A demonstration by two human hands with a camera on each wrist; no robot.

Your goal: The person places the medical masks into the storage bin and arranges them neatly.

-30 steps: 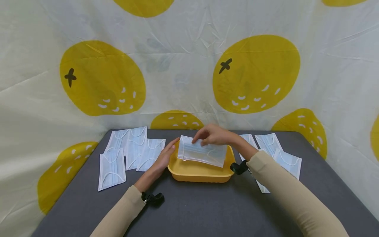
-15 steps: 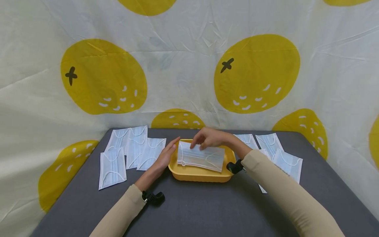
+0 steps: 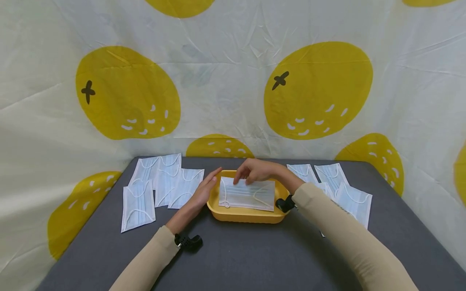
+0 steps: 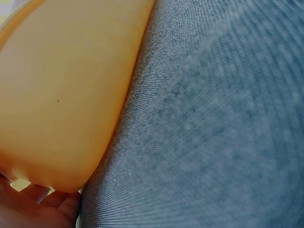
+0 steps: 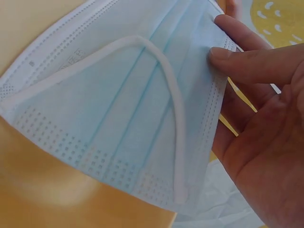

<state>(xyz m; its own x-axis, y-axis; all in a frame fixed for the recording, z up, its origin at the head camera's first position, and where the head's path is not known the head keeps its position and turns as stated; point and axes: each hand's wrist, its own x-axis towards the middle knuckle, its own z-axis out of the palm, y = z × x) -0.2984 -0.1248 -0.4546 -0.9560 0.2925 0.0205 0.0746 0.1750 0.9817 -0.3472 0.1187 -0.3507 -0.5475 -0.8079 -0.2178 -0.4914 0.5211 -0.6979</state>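
Note:
A pale blue face mask (image 3: 247,198) with white ear loops lies level inside the yellow basin (image 3: 249,218) in the head view. My right hand (image 3: 257,171) pinches the mask's far edge. In the right wrist view the thumb (image 5: 251,64) presses on its near face, with other fingers behind that edge. Along the basin's left side rests my left hand (image 3: 201,195), its fingers extended toward the rim. The left wrist view has the fingers (image 4: 59,202) against the basin's outer wall (image 4: 66,95).
Several masks (image 3: 139,206) lie spread on the dark grey table (image 3: 233,258) at the left. More masks (image 3: 354,202) lie at the right, partly covered by the right sleeve (image 3: 349,230). A fruit-patterned curtain (image 3: 222,81) hangs behind the table.
The right hand has lowered the mask from a tilted position over the basin to nearly flat inside it, shifting slightly nearer and left. The left hand has stayed at the basin's side.

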